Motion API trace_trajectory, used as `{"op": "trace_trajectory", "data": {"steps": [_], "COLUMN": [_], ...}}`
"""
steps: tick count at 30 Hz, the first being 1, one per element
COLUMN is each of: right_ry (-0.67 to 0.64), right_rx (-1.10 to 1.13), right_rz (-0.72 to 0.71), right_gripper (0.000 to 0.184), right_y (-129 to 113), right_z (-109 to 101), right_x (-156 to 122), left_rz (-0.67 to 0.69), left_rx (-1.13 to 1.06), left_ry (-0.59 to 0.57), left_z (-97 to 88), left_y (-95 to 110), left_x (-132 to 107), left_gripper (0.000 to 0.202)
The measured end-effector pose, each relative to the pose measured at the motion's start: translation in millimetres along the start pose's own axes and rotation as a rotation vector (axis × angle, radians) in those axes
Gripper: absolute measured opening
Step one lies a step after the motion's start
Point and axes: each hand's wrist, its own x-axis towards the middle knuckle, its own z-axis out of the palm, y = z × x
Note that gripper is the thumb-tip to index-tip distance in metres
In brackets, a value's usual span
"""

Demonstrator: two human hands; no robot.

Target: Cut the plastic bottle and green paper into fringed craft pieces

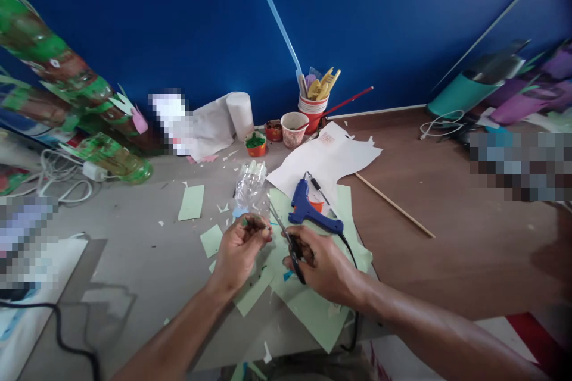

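Observation:
My right hand [324, 265] grips black-handled scissors [286, 238], blades pointing up and left toward my left hand [241, 247]. The left hand's fingers are pinched on a small dark piece I cannot make out. Both hands hover over pale green paper sheets [308, 306] lying on the table. A clear plastic bottle [250, 187] lies just beyond the left hand. A blue glue gun [310, 211] rests on the paper right behind the scissors, its black cord running past my right wrist.
White paper [330, 161] and a thin wooden stick [393, 205] lie further back. Paper cups with brushes and tools [315, 104], small paint cups [255, 144] and a white roll [240, 113] stand by the blue wall. Green-painted bottles [89, 101] at left; green scraps [191, 202] scattered.

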Motion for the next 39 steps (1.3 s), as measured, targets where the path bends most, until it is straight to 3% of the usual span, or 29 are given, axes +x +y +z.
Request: {"op": "trace_trajectory", "data": {"steps": [10,15,39], "right_ry": [-0.026,0.016,-0.007], "right_rx": [-0.211,-0.219,-0.204], "right_rz": [-0.052,-0.029,-0.051], "right_gripper": [0.038,0.036,0.037], "right_y": [0.8,-4.1,-1.4], "right_z": [1.7,-1.2,7.6], "right_x": [-3.1,-3.4,-4.7], "left_rz": [0.030,-0.007,0.054], "left_rx": [-0.057,-0.100,0.046], "left_ry": [0.001,0.012,0.066], "left_z": [-6.1,-4.9,-3.7], "left_y": [-15.1,-11.5,-16.6], "left_x": [3.0,0.9,-0.4], "left_gripper": [0.011,0.010,0.010]}}
